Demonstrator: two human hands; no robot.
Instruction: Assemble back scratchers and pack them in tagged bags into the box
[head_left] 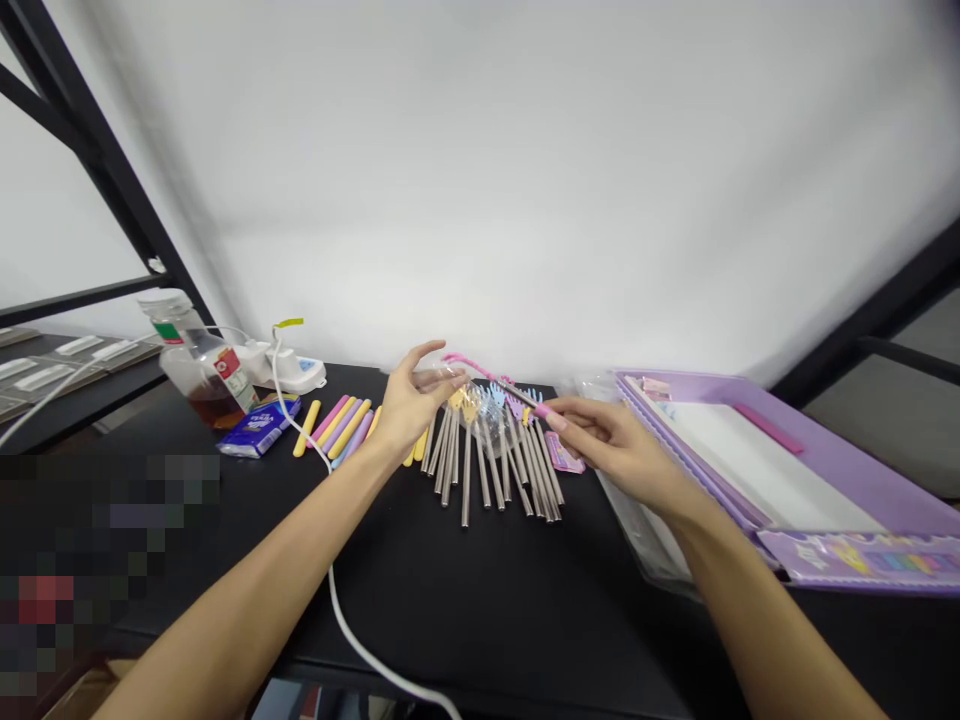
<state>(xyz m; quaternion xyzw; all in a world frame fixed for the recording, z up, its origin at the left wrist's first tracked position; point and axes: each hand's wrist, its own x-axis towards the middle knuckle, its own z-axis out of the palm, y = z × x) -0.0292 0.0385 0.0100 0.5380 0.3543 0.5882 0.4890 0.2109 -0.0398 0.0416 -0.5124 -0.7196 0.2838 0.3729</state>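
My left hand point(409, 405) reaches over the table with its fingers closed on a crinkled clear plastic wrapper point(487, 432). My right hand point(611, 440) pinches a thin silver rod point(517, 395) near its pink end, pointing it towards my left hand. A twisted pink strip point(471, 362) shows by the rod's far tip; I cannot tell if they are joined. Beneath both hands several silver sticks point(466, 480) lie fanned out, topped with small hand shapes in yellow, blue and purple. A small pink card point(564, 455) rests beside them, near my right hand.
Left of the sticks lie several pastel bars point(346, 425), a purple packet point(259, 428), a bottle of brown liquid point(202, 375) and a power strip point(304, 374). A white cable point(337, 600) crosses the black table point(450, 620). An open purple box point(847, 470) stands right.
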